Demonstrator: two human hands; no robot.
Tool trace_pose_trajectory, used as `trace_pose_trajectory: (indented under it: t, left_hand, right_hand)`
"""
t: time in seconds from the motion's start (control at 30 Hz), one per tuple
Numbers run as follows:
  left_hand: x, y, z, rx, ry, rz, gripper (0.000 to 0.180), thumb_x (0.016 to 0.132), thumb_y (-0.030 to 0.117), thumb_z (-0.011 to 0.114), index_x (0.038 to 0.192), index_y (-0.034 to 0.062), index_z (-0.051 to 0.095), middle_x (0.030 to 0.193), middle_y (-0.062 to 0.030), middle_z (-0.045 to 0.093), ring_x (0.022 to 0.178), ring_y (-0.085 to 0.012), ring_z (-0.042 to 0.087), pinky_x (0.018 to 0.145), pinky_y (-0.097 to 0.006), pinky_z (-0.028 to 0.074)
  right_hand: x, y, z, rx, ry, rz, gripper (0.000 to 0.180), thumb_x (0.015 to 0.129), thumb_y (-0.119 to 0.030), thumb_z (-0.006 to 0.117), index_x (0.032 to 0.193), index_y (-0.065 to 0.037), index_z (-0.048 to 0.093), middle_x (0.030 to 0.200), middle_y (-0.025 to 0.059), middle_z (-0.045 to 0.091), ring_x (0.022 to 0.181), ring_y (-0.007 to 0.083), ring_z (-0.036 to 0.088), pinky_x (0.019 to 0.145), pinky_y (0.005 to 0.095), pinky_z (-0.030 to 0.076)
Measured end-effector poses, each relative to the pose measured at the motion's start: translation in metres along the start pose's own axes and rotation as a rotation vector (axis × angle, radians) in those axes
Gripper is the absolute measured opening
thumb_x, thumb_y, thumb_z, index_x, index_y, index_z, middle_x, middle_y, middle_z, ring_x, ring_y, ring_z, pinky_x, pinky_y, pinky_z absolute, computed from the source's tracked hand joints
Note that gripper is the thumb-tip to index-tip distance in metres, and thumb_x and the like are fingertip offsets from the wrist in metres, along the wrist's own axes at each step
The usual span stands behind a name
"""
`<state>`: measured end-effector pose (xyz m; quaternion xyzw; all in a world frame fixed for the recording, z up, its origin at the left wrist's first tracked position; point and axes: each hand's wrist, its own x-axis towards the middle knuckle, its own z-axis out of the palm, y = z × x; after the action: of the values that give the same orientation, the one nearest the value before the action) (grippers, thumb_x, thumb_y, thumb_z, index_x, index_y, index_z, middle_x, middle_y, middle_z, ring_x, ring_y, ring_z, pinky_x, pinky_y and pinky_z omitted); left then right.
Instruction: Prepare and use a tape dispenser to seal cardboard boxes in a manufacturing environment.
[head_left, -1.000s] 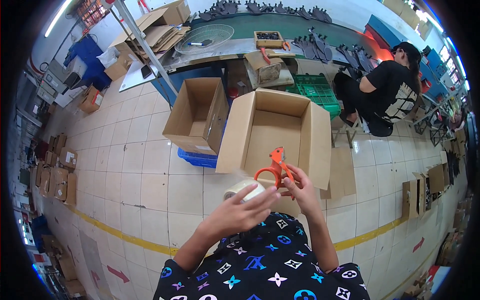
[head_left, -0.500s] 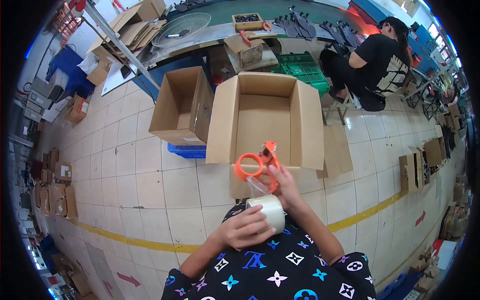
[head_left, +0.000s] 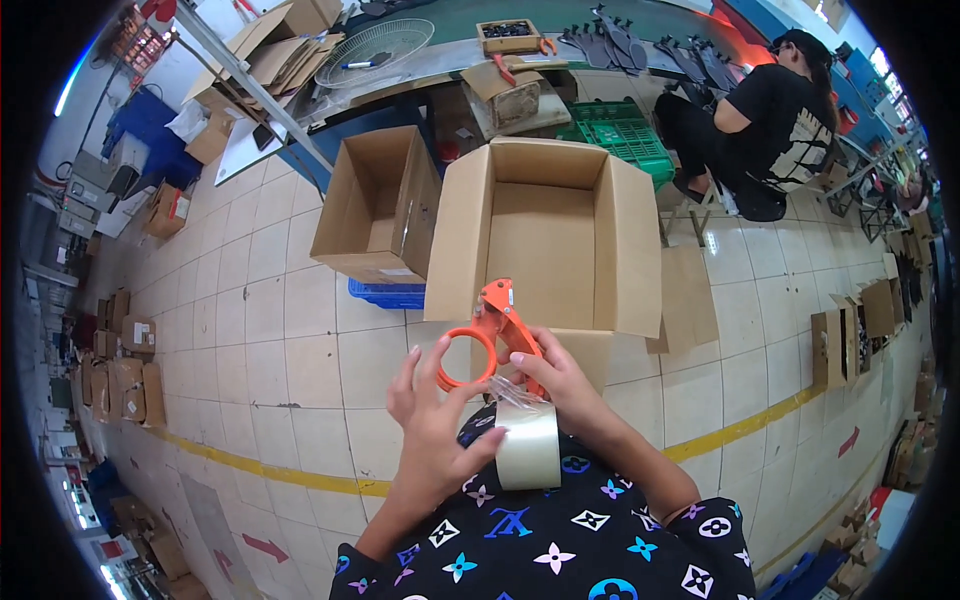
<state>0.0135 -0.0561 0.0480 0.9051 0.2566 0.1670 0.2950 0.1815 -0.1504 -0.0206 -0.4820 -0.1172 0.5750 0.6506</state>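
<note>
My right hand (head_left: 565, 385) is closed round the handle of an orange tape dispenser (head_left: 515, 335), whose open ring points left. Just below it a wide roll of clear tape (head_left: 528, 448) hangs in front of my shirt, joined to the dispenser area by a crumpled clear strip (head_left: 510, 393). My left hand (head_left: 430, 425) is open, fingers spread beside the ring. Its thumb tip is at the roll's left edge; whether it presses on the roll I cannot tell. Beyond the dispenser stands an open cardboard box (head_left: 545, 240) with its flaps folded out.
A second open carton (head_left: 375, 210) stands on a blue crate (head_left: 385, 294) to the left. Behind are a green crate (head_left: 620, 140) and a workbench (head_left: 450, 55) with a wire fan guard (head_left: 375, 50). A seated person (head_left: 770, 120) works at the right. A flat cardboard sheet (head_left: 690, 300) lies on the tiles.
My left hand has let go of the tape roll and moved up and left to the dispenser's ring, opening its fingers. The dispenser has shifted left and tilted; the roll hangs slightly lower.
</note>
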Motion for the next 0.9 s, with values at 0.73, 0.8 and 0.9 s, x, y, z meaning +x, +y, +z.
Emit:
trace_pose_trajectory:
  t: [0.73,0.8,0.9]
  left_hand:
    - [0.020,0.000,0.003,-0.225,-0.096,0.037,0.026,0.077,0.023,0.080,0.100,0.0118,0.076,0.145,-0.0117,0.050,0.141,-0.0356,0.035,0.113,-0.048,0.028]
    - [0.021,0.000,0.001,-0.223,-0.122,0.043,0.030,0.075,0.025,0.082,0.101,0.0122,0.075,0.146,-0.0111,0.049,0.141,-0.0356,0.035,0.113,-0.049,0.028]
    - [0.025,-0.009,0.001,-0.267,-0.131,0.075,0.039,0.078,0.037,0.080,0.102,0.0088,0.072,0.148,-0.0110,0.046,0.141,-0.0353,0.034,0.111,-0.049,0.026]
  right_hand:
    - [0.010,-0.004,0.003,0.198,-0.017,0.071,0.045,0.095,-0.022,0.062,0.130,-0.005,0.038,0.108,0.0108,0.053,0.079,0.0174,0.065,0.064,0.0302,0.056]
    - [0.011,-0.002,0.001,0.195,-0.018,0.071,0.046,0.095,-0.023,0.062,0.130,-0.005,0.038,0.109,0.0106,0.053,0.079,0.0172,0.065,0.064,0.0300,0.056]
    - [0.011,0.000,-0.001,0.188,-0.009,0.065,0.047,0.095,-0.024,0.062,0.131,-0.005,0.038,0.109,0.0104,0.053,0.079,0.0166,0.065,0.065,0.0294,0.056]
